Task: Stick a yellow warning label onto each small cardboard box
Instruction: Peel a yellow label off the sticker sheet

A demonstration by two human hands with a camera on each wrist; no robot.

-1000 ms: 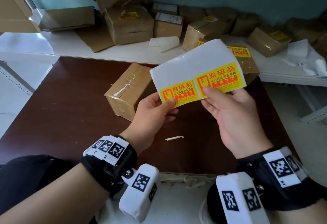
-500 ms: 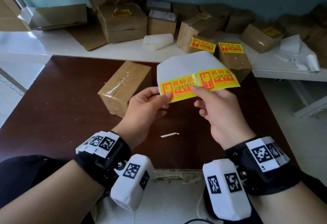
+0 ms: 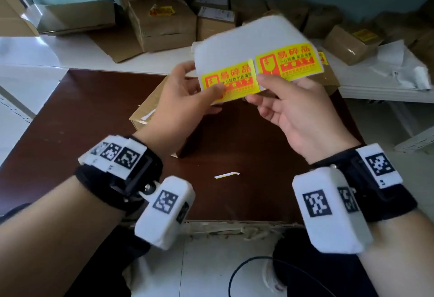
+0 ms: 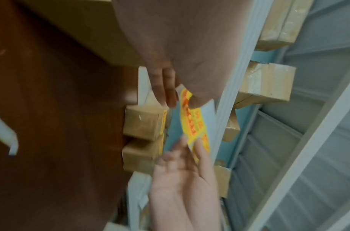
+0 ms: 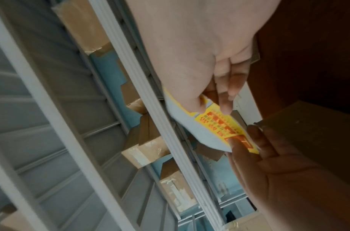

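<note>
The right hand (image 5: 192, 65) pinches a white backing sheet (image 5: 187, 123) carrying a yellow warning label (image 5: 222, 125) — thumb on the sheet's face, fingers behind it. At the label's far end, the left hand (image 5: 288, 168) grips the same sheet, its thumb pressed on the label's red print. Beyond the sheet, taped cardboard boxes (image 5: 150, 150) sit along a white ledge (image 5: 162, 121) — blurred.

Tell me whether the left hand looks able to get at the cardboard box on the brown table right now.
Probably not yet: the left hand pinches the left yellow label on the backing sheet. The cardboard box lies just under it, nothing between, so freeing the fingers should suffice.
</note>
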